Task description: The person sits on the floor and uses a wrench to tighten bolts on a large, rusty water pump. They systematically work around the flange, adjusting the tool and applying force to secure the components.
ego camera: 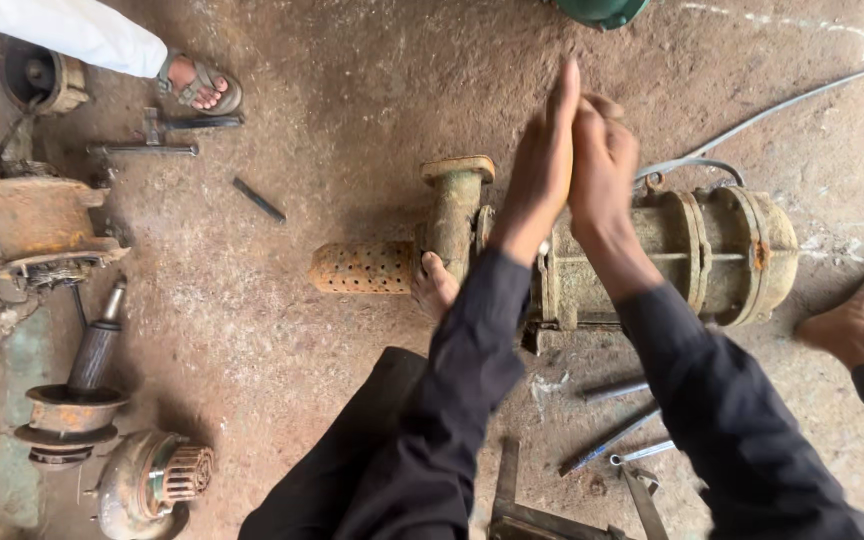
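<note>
A rusty floor point(352, 90) is carrying a pump point(672, 255), rods point(612, 440), a bar point(258, 199) and motor parts point(37, 235).

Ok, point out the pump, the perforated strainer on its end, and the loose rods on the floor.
pump point(722, 255): head view, on its ribbed body.
perforated strainer point(362, 267): head view, middle of the holed tube.
loose rods point(612, 440): head view, on the middle rod.

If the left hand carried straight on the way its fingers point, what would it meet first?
The left hand points up the picture, away from the pump. Ahead lies bare floor, then roughly the green object at the top edge; depth is unclear.
</note>
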{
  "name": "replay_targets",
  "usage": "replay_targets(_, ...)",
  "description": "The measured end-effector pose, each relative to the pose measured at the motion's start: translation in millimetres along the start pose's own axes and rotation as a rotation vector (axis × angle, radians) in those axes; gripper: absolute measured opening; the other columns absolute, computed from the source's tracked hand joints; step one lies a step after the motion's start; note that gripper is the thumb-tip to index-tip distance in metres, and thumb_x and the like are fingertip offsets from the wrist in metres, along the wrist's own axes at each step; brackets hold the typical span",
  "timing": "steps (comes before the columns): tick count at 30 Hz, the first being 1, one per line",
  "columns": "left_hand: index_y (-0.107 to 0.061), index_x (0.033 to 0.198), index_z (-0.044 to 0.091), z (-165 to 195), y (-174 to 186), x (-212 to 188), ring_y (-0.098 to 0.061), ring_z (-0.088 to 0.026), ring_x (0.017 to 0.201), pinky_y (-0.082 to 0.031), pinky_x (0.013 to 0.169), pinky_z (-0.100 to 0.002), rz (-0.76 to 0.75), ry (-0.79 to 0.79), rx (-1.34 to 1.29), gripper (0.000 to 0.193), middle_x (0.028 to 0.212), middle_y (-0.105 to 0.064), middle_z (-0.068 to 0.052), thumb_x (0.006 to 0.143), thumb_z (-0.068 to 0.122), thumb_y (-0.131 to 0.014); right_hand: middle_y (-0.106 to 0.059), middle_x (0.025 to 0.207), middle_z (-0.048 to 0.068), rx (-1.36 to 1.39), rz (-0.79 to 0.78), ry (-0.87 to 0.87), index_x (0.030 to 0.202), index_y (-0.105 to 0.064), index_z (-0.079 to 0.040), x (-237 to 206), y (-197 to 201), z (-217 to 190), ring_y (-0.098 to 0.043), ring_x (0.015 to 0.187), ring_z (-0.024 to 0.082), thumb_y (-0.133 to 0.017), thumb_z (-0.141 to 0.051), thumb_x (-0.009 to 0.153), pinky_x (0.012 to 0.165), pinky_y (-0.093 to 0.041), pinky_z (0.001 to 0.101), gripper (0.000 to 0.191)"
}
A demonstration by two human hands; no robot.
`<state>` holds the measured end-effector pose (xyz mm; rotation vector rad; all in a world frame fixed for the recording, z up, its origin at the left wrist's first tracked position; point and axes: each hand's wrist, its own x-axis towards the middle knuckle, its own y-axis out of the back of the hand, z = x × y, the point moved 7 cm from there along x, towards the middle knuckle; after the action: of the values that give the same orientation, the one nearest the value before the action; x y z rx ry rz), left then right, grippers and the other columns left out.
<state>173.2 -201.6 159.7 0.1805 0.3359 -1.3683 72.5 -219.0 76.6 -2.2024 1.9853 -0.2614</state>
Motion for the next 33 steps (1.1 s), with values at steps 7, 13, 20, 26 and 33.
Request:
replay_targets(7, -0.036, 0.145, 0.008, -87, 43, -148, -0.067, -0.029, 0.122, -0.053, 0.114, -0.05, -0.18, -0.724, -0.064, 0.059, 0.124, -0.066, -0.017, 0.11, 0.054, -0.045, -0.054, 0.077, 0.006, -0.508, -0.029, 0.784, 0.112, -0.062, 0.004, -245, -18, 0, -0.049, 0.064, 0.021, -0.053, -0.022, 0.094, 0.06, -0.033, 0.0381, 0.033)
replay_targets(13, -0.057, 0.133, -0.005, -258, 87, -167, -0.074, -0.02, 0.085, -0.062, 0.068, -0.032, 0.126, 0.505, -0.453, 0.047, 0.105, -0.073, -0.013, 0.105, 0.033, -0.051, -0.053, 0.084, 0.008, -0.555, -0.604, 0.837, 0.087, -0.06, -0.01, -329, -65, 16, -0.054, 0.078, 0.025, -0.058, -0.029, 0.106, 0.078, -0.051, 0.0431, 0.027)
replay_targets(20, -0.072, 0.133, -0.005, -284, 73, -139, -0.055, -0.007, 0.067, -0.045, 0.051, -0.022, -0.044, 0.33, -0.029, 0.039, 0.089, -0.062, -0.005, 0.106, 0.021, -0.061, -0.057, 0.09, 0.013, -0.612, -0.509, 0.671, 0.084, -0.06, -0.006, -313, -53, 7, -0.057, 0.086, 0.031, -0.064, -0.031, 0.1, 0.08, -0.049, 0.0438, 0.03)
replay_targets(26, -0.063, 0.136, -0.007, -268, 59, -132, -0.064, -0.013, 0.116, -0.048, 0.098, -0.023, -0.074, 0.104, 0.18, 0.042, 0.127, -0.072, -0.012, 0.099, 0.013, -0.064, -0.053, 0.086, 0.013, -0.615, -0.516, 0.659, 0.081, -0.058, -0.005, -317, -53, -5, -0.056, 0.083, 0.032, -0.072, -0.031, 0.093, 0.079, -0.05, 0.0445, 0.031)
replay_targets(33, -0.055, 0.143, -0.005, -267, 55, -135, -0.066, -0.018, 0.111, -0.052, 0.095, -0.027, -0.081, 0.264, 0.05, 0.051, 0.133, -0.069, -0.015, 0.097, 0.013, -0.062, -0.055, 0.087, 0.011, -0.668, -0.571, 0.798, 0.081, -0.058, -0.007, -315, -56, -3, -0.057, 0.082, 0.03, -0.076, -0.029, 0.091, 0.081, -0.051, 0.0436, 0.03)
